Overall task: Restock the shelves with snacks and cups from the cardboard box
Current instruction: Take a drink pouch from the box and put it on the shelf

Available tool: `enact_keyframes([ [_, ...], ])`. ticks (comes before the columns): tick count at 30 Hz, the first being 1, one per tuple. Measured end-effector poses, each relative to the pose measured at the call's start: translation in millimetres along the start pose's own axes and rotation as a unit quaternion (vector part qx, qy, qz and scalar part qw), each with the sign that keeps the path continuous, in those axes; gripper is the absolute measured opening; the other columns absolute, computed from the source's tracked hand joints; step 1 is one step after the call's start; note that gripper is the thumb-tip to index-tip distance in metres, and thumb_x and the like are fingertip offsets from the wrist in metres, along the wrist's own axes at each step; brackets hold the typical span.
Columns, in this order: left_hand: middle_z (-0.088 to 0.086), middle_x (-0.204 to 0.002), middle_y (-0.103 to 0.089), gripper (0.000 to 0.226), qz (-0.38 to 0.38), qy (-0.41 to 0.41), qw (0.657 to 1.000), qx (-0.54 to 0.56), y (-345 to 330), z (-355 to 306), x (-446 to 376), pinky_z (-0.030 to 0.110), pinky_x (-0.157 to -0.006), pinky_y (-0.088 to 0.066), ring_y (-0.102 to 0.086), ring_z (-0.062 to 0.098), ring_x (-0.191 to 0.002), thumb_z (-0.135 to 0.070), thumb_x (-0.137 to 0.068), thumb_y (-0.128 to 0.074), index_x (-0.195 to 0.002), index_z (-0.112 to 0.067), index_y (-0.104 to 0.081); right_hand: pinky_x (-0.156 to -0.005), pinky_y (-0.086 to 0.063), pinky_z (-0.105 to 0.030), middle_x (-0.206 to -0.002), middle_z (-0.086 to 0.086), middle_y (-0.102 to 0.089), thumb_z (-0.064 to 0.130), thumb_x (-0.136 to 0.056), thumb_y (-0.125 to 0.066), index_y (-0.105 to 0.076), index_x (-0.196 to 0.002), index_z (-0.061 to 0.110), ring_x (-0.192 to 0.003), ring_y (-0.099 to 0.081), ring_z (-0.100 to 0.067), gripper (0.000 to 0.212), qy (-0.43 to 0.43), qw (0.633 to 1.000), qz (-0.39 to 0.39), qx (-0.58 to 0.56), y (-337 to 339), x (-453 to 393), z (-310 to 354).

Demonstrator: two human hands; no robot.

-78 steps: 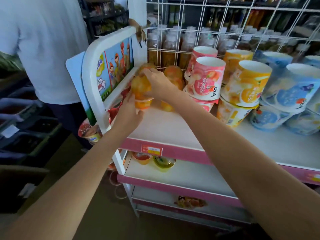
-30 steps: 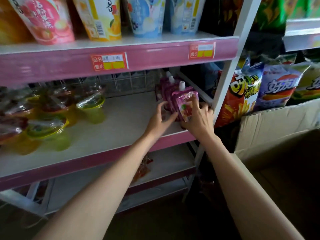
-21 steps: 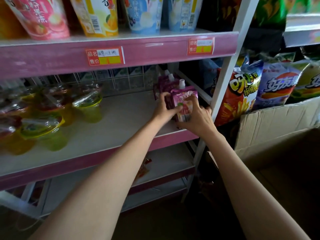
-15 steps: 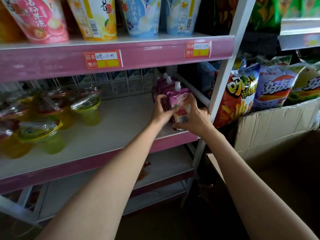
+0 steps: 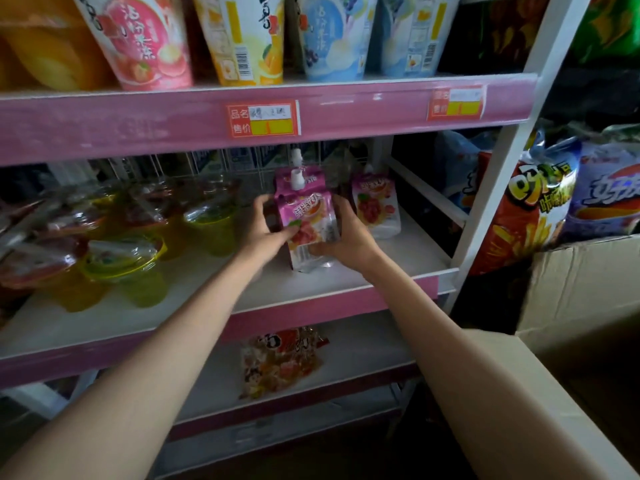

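Standing upright on the middle shelf (image 5: 346,282), spout up, the purple jelly pouch (image 5: 306,216) sits between my two hands, its long axis vertical and its base on the board near the front lip. My left hand (image 5: 266,230) curls around its left edge, thumb across the printed face; my right hand (image 5: 346,233) wraps the right edge and lower corner, so both grips are clamped on it. More pouches stand right behind it, and a pink pouch (image 5: 375,206) stands just beside, to the right. Green jelly cups (image 5: 211,223) sit well to the left. The cardboard box (image 5: 581,289) lies off to my right, nearer my right hand.
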State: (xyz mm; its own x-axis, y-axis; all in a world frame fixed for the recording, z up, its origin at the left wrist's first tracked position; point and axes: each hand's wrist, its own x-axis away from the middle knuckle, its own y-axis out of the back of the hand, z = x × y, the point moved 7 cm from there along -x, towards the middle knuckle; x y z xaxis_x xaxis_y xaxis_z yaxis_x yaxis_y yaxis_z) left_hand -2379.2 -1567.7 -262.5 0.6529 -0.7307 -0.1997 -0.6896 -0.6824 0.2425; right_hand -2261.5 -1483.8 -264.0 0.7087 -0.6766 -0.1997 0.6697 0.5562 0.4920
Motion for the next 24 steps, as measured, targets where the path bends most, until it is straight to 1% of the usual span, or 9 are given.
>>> enact_keyframes([
  [3,0.008,-0.127,-0.052,0.057,-0.036,0.01,0.999,0.031,6.2,9.3,-21.4,0.03,-0.089,-0.042,-0.049,0.018,-0.113,-0.002,-0.087,-0.058,-0.134,-0.012,-0.028,-0.099,-0.043,-0.043,-0.13,-0.014,-0.05,0.007,-0.067,-0.081,-0.031,-0.136,0.01,-0.12,-0.049,-0.03,0.085,-0.013,1.0,-0.02,-0.013,-22.7,-31.2,-1.6],
  [9,0.009,-0.127,-0.052,0.059,-0.115,0.014,0.99,0.082,16.5,24.9,-58.0,0.04,-0.095,-0.045,-0.05,0.022,-0.115,-0.004,-0.085,-0.062,-0.131,-0.017,-0.028,-0.096,-0.041,-0.029,-0.132,-0.011,-0.048,0.002,-0.067,-0.079,-0.035,-0.136,0.01,-0.121,-0.047,-0.024,0.083,0.012,0.998,-0.047,-0.046,-34.8,-70.5,2.6],
  [13,0.006,-0.148,-0.034,0.089,-0.079,0.065,0.989,0.102,8.8,43.4,-90.5,0.044,-0.108,-0.034,-0.037,0.025,-0.133,-0.017,-0.087,-0.062,-0.148,-0.021,0.002,-0.096,-0.039,-0.027,-0.131,-0.012,-0.048,0.001,-0.075,-0.072,-0.031,-0.137,0.007,-0.123,-0.046,-0.025,0.075,0.02,0.995,-0.063,-0.073,-36.2,-88.5,-0.8],
  [16,0.008,-0.146,-0.037,0.082,-0.03,0.094,0.994,0.046,2.8,71.7,-123.7,0.044,-0.107,-0.037,-0.042,0.026,-0.129,-0.025,-0.082,-0.065,-0.147,-0.021,-0.015,-0.101,-0.037,-0.036,-0.137,-0.018,-0.045,0.024,-0.097,-0.044,-0.035,-0.14,0.007,-0.119,-0.049,-0.03,0.047,0.048,0.993,-0.05,-0.094,-41.2,-97.3,14.1],
  [18,0.01,-0.141,-0.044,0.079,-0.018,0.109,0.994,0.008,-2.8,83.9,-134.0,0.045,-0.105,-0.039,-0.046,0.029,-0.125,-0.031,-0.076,-0.066,-0.144,-0.02,-0.027,-0.092,-0.044,-0.035,-0.125,-0.02,-0.052,0.033,-0.101,-0.025,-0.04,-0.136,0.01,-0.102,-0.054,-0.03,0.045,0.044,0.986,-0.048,-0.155,-43.8,-108.5,12.5],
  [20,0.01,-0.142,-0.041,0.077,-0.027,0.104,0.991,-0.076,-0.9,80.4,-128.7,0.044,-0.106,-0.037,-0.044,0.03,-0.125,-0.034,-0.077,-0.063,-0.144,-0.023,-0.026,-0.095,-0.042,-0.037,-0.122,-0.021,-0.054,0.039,-0.101,-0.02,-0.046,-0.13,0.012,-0.115,-0.051,-0.033,0.047,0.05,0.984,-0.034,-0.17,-43.4,-110.1,12.6],
  [22,0.007,-0.142,-0.04,0.08,-0.034,0.085,0.984,-0.151,1.2,86.2,-133.2,0.044,-0.104,-0.038,-0.045,0.03,-0.123,-0.036,-0.077,-0.062,-0.145,-0.029,-0.021,-0.108,-0.029,-0.041,-0.117,-0.02,-0.055,0.043,-0.099,-0.028,-0.053,-0.118,0.009,-0.121,-0.047,-0.032,0.046,0.053,0.997,-0.034,-0.043,-42.4,-109.5,8.1],
  [23,0.006,-0.141,-0.042,0.08,-0.04,0.081,0.98,-0.179,3.1,78.4,-123.1,0.043,-0.102,-0.04,-0.048,0.03,-0.119,-0.034,-0.076,-0.062,-0.144,-0.03,-0.021,-0.11,-0.029,-0.039,-0.117,-0.019,-0.055,0.033,-0.098,-0.043,-0.05,-0.119,0.007,-0.118,-0.049,-0.03,0.035,0.078,0.994,-0.021,0.068,-43.5,-111.5,8.6],
  [24,0.006,-0.138,-0.044,0.076,-0.051,0.076,0.976,-0.197,6.4,74.4,-117.1,0.041,-0.097,-0.043,-0.05,0.031,-0.116,-0.031,-0.077,-0.062,-0.143,-0.03,-0.022,-0.109,-0.033,-0.037,-0.125,-0.019,-0.052,0.018,-0.09,-0.059,-0.043,-0.129,0.005,-0.119,-0.049,-0.029,0.044,0.068,0.994,0.004,0.086,-47.3,-116.2,1.3],
])
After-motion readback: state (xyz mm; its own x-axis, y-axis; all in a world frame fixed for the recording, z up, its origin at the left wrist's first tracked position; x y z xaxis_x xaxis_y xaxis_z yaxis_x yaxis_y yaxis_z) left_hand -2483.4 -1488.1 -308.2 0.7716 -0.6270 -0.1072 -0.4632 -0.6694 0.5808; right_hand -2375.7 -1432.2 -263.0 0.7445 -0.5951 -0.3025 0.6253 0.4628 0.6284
